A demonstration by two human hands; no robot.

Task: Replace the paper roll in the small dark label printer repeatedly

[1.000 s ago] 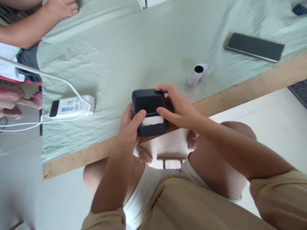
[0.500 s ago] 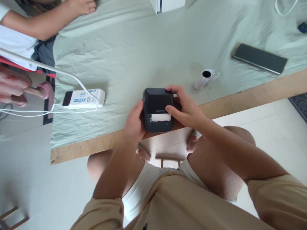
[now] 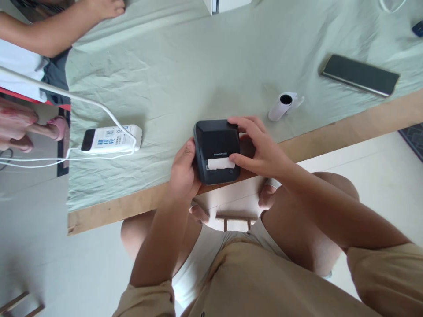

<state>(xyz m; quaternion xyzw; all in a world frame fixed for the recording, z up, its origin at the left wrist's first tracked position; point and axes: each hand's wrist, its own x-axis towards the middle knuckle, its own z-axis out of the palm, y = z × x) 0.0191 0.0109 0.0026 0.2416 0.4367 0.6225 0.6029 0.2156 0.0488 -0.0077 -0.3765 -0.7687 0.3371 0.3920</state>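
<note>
A small black label printer (image 3: 218,141) is held at the table's front edge, with a strip of white paper (image 3: 220,164) showing at its slot. My left hand (image 3: 185,169) grips the printer's left side, thumb along the edge and the other fingers hidden beneath or behind it. My right hand (image 3: 259,147) holds the right side; its index finger lies at the upper right corner and its thumb tip touches the right end of the paper strip. To the right of my right hand, a white paper roll (image 3: 278,111) with a dark core lies on the cloth.
A black phone (image 3: 360,75) lies at the right on the green tablecloth (image 3: 172,70). A white power strip (image 3: 112,139) with cables is at the left. A white box (image 3: 228,4) stands at the far edge. Another person's arm (image 3: 59,35) rests on the table, upper left.
The view has shifted slightly. Both hands stay on the printer, and my right thumb has moved down from the cover to the end of the paper strip.
</note>
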